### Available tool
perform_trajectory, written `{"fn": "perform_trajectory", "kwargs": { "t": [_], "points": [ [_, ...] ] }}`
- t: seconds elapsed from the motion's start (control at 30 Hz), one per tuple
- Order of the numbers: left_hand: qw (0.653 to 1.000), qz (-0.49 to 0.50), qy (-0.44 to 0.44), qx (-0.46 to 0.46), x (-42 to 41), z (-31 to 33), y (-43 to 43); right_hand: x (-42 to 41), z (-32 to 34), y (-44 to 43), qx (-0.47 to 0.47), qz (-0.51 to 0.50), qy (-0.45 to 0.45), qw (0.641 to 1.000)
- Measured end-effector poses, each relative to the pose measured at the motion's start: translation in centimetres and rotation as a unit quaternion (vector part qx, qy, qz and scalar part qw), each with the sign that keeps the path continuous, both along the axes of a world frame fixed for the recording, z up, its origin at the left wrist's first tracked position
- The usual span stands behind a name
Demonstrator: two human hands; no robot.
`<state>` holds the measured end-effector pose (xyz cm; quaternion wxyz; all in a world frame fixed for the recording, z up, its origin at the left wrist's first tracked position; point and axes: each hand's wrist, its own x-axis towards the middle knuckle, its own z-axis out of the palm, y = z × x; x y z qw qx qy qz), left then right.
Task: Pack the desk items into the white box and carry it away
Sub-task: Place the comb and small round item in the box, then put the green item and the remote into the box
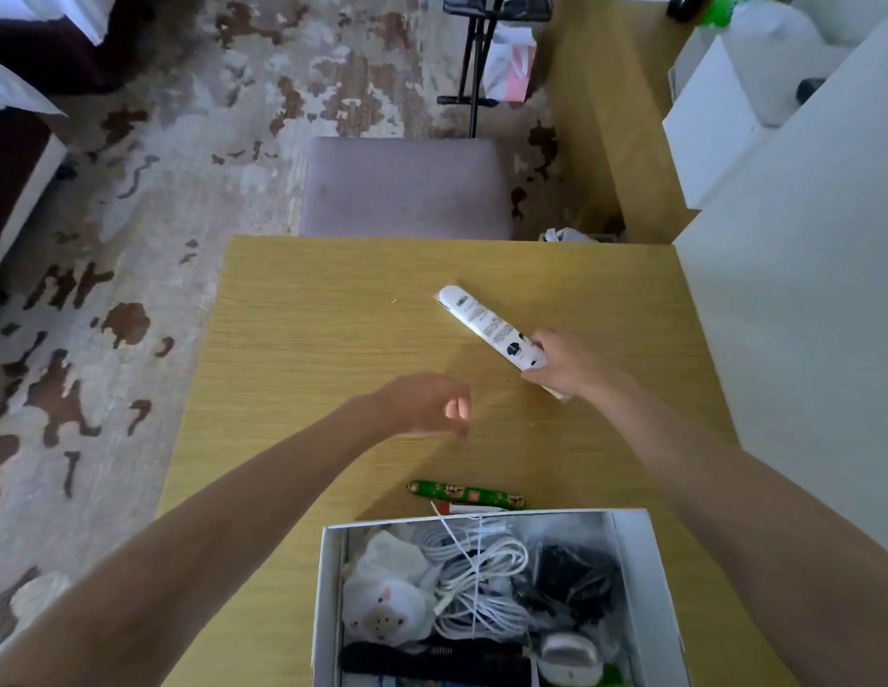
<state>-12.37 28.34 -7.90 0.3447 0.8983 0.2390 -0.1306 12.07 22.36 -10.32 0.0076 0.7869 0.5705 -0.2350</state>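
A long white tube [481, 322] with black print lies slanted on the wooden desk [308, 339]. My right hand [563, 364] grips its near end. My left hand [427, 404] hovers over the desk's middle with fingers loosely curled, holding nothing. The white box [645, 587] stands at the desk's near edge, filled with white cables, a black item, a plush toy and other small things. A green patterned stick [467, 494] and a small red-and-white item [459, 509] lie just beyond the box's far wall.
A grey stool [407, 185] stands past the desk's far edge. A white wall or cabinet [803, 314] bounds the right side. A patterned rug [110, 290] covers the floor to the left. A black stand [474, 66] is at the back.
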Motion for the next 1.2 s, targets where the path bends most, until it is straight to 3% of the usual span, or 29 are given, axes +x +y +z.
{"fn": "perform_trajectory", "kwargs": {
  "t": [0.1, 0.23, 0.43, 0.67, 0.8, 0.97, 1.1, 1.2],
  "points": [
    [0.993, -0.074, 0.086, -0.033, 0.6, -0.6, -3.2, 0.6, 0.9, -1.7, 0.020, -0.051, 0.058, 0.997],
    [0.987, -0.111, 0.114, -0.004, 0.7, -0.7, -4.5, 0.5, 2.3, -4.4, 0.076, -0.154, 0.176, 0.969],
    [0.961, -0.202, 0.143, 0.124, 1.1, 0.1, -4.7, 0.1, 5.1, -8.4, 0.129, -0.215, 0.277, 0.927],
    [0.922, -0.256, 0.213, 0.198, 0.6, 0.9, -5.9, -0.4, 6.9, -13.3, 0.149, -0.265, 0.357, 0.883],
    [0.961, -0.144, 0.210, 0.111, -0.2, 1.3, -5.0, -1.2, 8.0, -15.6, 0.159, -0.264, 0.366, 0.878],
    [0.990, 0.110, 0.079, 0.037, -3.1, 3.7, -3.7, -2.1, 11.2, -17.5, 0.211, -0.290, 0.406, 0.841],
    [0.944, 0.312, -0.097, -0.042, -5.7, 7.8, -6.3, -3.8, 14.2, -19.5, 0.215, -0.239, 0.461, 0.827],
    [0.902, 0.378, -0.187, -0.092, -8.6, 10.3, -10.4, -5.8, 15.5, -20.9, 0.165, -0.162, 0.487, 0.842]
  ]
}}
